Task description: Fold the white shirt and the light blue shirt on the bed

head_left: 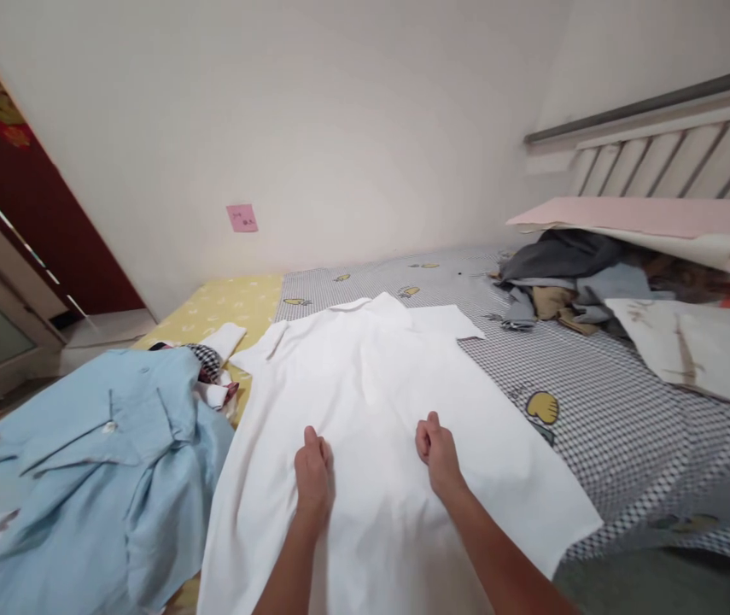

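Observation:
A white collared shirt (370, 384) lies spread flat on the bed, its collar toward the far side. My left hand (312, 478) rests on the middle of its lower part with the fingers curled. My right hand (438, 453) sits on the same shirt further right, also curled, and no fold shows gripped in either hand. To the left, a crumpled light blue button-up shirt (102, 461) lies partly over a checked cloth (207, 362).
The bed has a grey checked sheet (621, 427) with yellow prints, and a yellow sheet (217, 307) at its far left. A heap of dark and blue clothes (569, 273) lies under a pink board (633, 224) by the slatted headboard (672, 162). A pink note (242, 218) marks the wall.

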A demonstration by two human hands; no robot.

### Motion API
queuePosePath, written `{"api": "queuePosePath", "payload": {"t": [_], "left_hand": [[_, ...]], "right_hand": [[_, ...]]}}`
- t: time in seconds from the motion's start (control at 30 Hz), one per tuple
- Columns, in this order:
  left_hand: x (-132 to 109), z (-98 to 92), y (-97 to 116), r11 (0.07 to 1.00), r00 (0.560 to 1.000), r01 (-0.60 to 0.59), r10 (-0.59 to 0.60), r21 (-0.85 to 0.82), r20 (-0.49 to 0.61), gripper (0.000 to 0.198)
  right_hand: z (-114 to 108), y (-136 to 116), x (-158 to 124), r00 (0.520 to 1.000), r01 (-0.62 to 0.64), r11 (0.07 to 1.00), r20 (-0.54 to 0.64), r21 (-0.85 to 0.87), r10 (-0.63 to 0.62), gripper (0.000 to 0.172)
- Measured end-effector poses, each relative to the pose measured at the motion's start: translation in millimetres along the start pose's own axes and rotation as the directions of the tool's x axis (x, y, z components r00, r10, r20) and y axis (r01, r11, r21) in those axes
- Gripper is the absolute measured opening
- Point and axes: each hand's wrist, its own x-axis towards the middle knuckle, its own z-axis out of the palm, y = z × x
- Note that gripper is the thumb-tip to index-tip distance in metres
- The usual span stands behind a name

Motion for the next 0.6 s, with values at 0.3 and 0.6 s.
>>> {"api": "queuePosePath", "payload": {"t": [0.3, 0.6], "left_hand": [[-10, -6.3, 18, 0.998, 0.989, 0.027, -0.035, 0.053, 0.146, 0.059], [-83, -176.8, 17, 0.997, 0.89, 0.049, -0.067, -0.052, -0.452, 0.052]], "right_hand": [[4, -6, 1, 0.999, -0.035, 0.999, 0.015, 0.04, 0.035, 0.063], [-86, 2, -54, 0.984, -0.165, 0.968, -0.042, 0.192, 0.176, 0.043]]}}
